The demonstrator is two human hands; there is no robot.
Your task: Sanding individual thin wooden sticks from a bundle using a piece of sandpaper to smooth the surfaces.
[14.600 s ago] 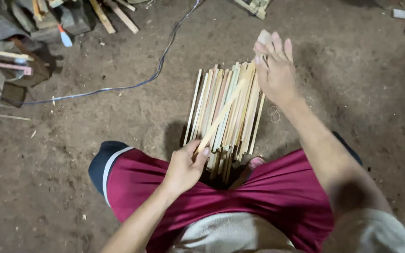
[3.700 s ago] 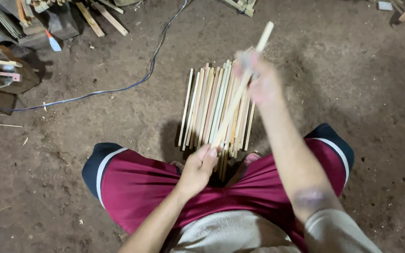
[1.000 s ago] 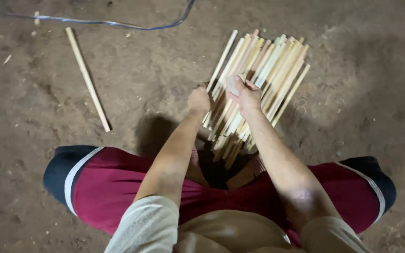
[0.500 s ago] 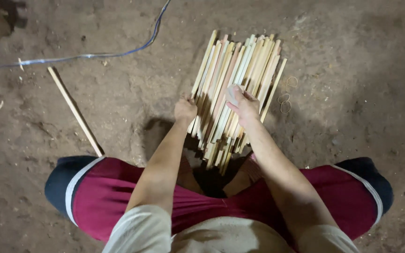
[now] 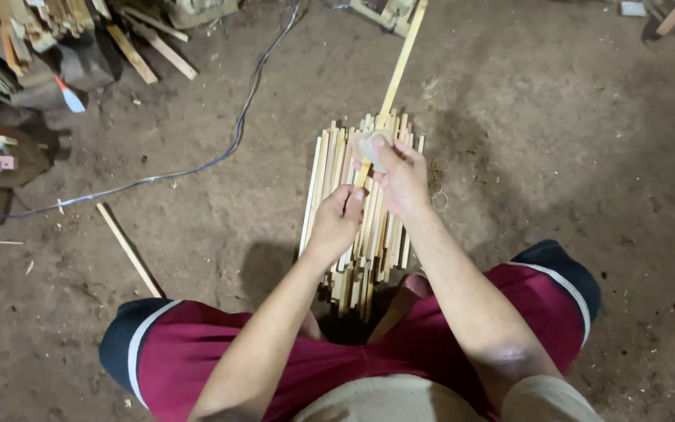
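The long stick (image 5: 398,66) runs out past the top edge, so its far end is unseen. Its near end vanishes inside the left hand (image 5: 339,217). The pale pad (image 5: 370,146) is half buried in the right hand (image 5: 401,178); its material is unclear. The stick pile (image 5: 357,234) disappears behind both forearms, and its near ends sink into shadow between the knees.

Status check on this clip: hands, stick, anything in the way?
Left hand grips long stick low. Right hand presses grey pad to it. Stick bundle lies beneath. Cable and loose stick off left.
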